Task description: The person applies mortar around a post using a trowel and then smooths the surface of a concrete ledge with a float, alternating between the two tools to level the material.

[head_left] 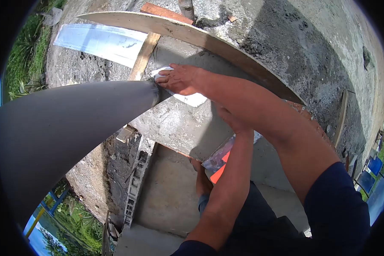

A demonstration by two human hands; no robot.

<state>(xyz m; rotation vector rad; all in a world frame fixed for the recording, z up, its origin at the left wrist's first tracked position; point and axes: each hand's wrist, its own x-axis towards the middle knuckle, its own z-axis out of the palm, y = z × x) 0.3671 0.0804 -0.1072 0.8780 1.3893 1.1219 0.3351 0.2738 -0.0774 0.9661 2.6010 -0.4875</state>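
Note:
My right hand [179, 80] reaches in from the right and lies with its fingers apart on a white sheet-like piece [193, 99], on the smooth grey cement surface [175, 126]. Its fingertips are beside the end of a thick grey pole [85, 102]. My left hand [231, 119] is lower, partly behind my right forearm; its fingers are hidden. A crumpled clear and white wrapper with orange-red parts [219, 164] shows beside my left forearm.
A curved wooden board [192, 35] edges the cement at the back. A short wooden strip [145, 55] and a shiny metal sheet [100, 40] are at the upper left. Hollow blocks [135, 183] line a lower recessed floor [170, 187]. Rough ground surrounds the work.

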